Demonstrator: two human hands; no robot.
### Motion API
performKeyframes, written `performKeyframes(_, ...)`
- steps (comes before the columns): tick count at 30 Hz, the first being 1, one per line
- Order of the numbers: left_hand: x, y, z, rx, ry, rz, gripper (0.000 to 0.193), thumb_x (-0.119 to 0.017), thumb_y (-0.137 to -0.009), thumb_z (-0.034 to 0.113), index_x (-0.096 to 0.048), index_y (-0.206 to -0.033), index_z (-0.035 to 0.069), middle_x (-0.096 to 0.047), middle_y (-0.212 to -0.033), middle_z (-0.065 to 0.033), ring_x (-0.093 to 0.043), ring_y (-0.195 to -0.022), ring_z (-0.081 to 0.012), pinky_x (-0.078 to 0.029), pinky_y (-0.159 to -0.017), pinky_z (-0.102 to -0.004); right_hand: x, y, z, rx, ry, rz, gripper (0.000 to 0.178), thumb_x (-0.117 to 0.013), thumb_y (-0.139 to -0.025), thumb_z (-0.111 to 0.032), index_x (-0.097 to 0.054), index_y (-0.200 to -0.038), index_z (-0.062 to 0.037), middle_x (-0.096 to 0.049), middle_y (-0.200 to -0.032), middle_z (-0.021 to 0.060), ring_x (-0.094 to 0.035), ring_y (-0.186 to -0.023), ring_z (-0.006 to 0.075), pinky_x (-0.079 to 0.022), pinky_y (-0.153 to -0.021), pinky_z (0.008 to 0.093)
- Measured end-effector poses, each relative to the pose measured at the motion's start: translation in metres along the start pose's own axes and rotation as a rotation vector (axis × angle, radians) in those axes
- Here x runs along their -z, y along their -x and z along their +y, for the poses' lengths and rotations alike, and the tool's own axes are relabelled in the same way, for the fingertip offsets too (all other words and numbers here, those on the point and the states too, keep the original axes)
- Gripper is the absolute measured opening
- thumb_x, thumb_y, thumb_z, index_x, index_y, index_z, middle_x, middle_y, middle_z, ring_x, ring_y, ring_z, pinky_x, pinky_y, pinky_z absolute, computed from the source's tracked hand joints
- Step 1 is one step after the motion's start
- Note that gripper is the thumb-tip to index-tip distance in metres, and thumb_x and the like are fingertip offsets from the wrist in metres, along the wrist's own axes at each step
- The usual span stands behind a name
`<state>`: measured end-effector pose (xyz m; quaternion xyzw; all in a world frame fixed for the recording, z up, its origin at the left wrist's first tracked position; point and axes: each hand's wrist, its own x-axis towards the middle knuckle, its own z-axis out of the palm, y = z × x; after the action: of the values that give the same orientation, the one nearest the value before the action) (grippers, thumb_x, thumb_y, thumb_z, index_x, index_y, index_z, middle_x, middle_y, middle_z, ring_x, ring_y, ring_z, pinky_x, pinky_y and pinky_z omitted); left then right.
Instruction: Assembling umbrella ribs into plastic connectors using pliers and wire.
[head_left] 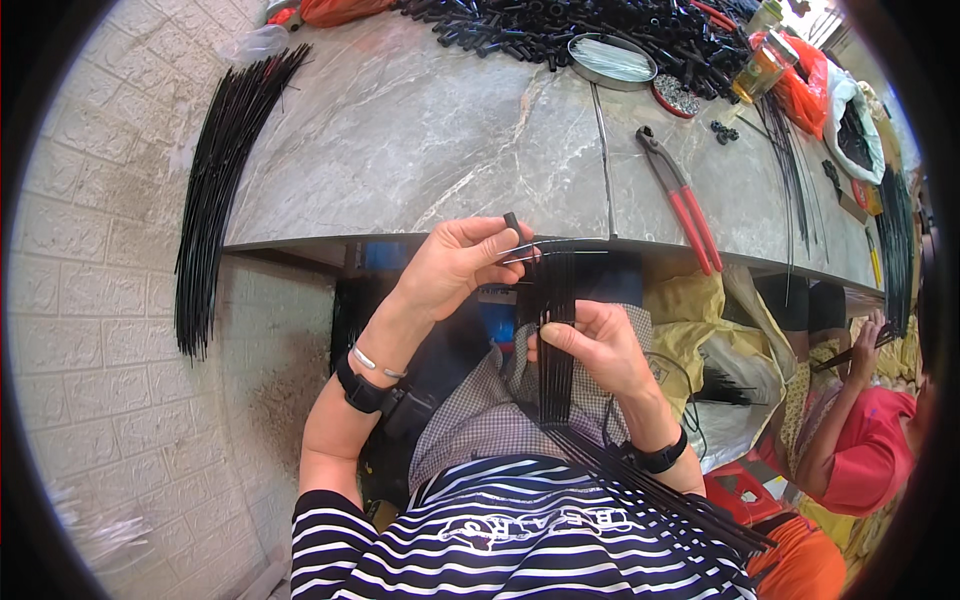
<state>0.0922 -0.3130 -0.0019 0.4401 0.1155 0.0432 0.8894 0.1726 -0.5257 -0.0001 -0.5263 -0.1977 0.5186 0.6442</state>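
Observation:
My left hand [450, 265], with a silver bangle and a black band at the wrist, is closed at the table's front edge. Between its thumb and fingers sits a short black tube [513, 224], and thin strips [570, 250] run rightward from the fingertips across the top of a bundle. That bundle of thin black rods [556, 390] is gripped by my right hand [605, 350], thumb lying over the front. Held side by side above my lap, the rods trail down to the lower right. The far ends of the strips are too fine to make out.
Red-handled cutters [685, 210] lie on the grey table [400, 140]. Behind them are a heap of black tubes [500, 28], a round tin [612, 80] of white sticks and a dish of metal bits [676, 97]. More black rods [235, 180] hang over the left edge. A co-worker [870, 450] sits at right.

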Motion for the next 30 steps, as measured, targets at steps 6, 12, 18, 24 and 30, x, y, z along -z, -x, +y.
performKeyframes(6,0.0011,-0.0012,-0.0034,-0.013,0.048,-0.003,0.015,-0.062,-0.091,0.008,-0.069,-0.102,-0.001,-0.070,-0.095,-0.0159,-0.070,-0.078,-0.0177,-0.061,-0.065,-0.0246,0.0002,-0.0011,0.0014,-0.002,0.021,-0.020,0.013,-0.062,-0.090,-0.009,-0.066,-0.092,0.0042,-0.069,-0.081,0.0074,-0.064,-0.072,0.0114,-0.053,-0.069,0.0254)
performKeyframes(12,0.0006,-0.0027,-0.0043,-0.013,0.044,0.053,0.015,-0.064,-0.090,0.009,-0.069,-0.102,0.001,-0.070,-0.098,-0.0149,-0.070,-0.084,-0.0165,-0.060,-0.070,-0.0234,-0.0005,-0.0007,0.0008,-0.004,-0.003,-0.024,0.013,-0.062,-0.090,-0.008,-0.066,-0.092,0.0038,-0.069,-0.081,0.0070,-0.064,-0.072,0.0113,-0.053,-0.069,0.0256)
performKeyframes(18,-0.0041,-0.0022,-0.0025,-0.031,0.013,0.101,0.018,-0.064,-0.090,0.010,-0.068,-0.105,0.001,-0.068,-0.103,-0.0140,-0.069,-0.086,-0.0159,-0.060,-0.073,-0.0230,0.0007,-0.0018,0.0008,-0.011,0.002,-0.031,0.012,-0.062,-0.090,-0.008,-0.066,-0.092,0.0035,-0.069,-0.080,0.0067,-0.064,-0.072,0.0111,-0.053,-0.068,0.0251)
performKeyframes(24,-0.0022,-0.0021,0.0011,0.037,-0.064,0.052,0.021,-0.062,-0.092,0.014,-0.067,-0.106,-0.001,-0.069,-0.097,-0.0147,-0.070,-0.082,-0.0162,-0.060,-0.070,-0.0243,-0.0004,-0.0024,-0.0006,-0.019,-0.019,-0.020,0.012,-0.062,-0.090,-0.008,-0.065,-0.091,0.0034,-0.068,-0.079,0.0067,-0.064,-0.072,0.0108,-0.053,-0.067,0.0249)
performKeyframes(30,-0.0041,-0.0021,0.0009,0.080,-0.081,0.043,0.026,-0.063,-0.091,0.019,-0.067,-0.106,-0.003,-0.070,-0.089,-0.0156,-0.069,-0.071,-0.0154,-0.060,-0.064,-0.0244,0.0017,-0.0037,0.0016,-0.001,-0.006,-0.039,0.012,-0.062,-0.090,-0.008,-0.065,-0.090,0.0036,-0.068,-0.079,0.0073,-0.064,-0.071,0.0107,-0.052,-0.067,0.0248)
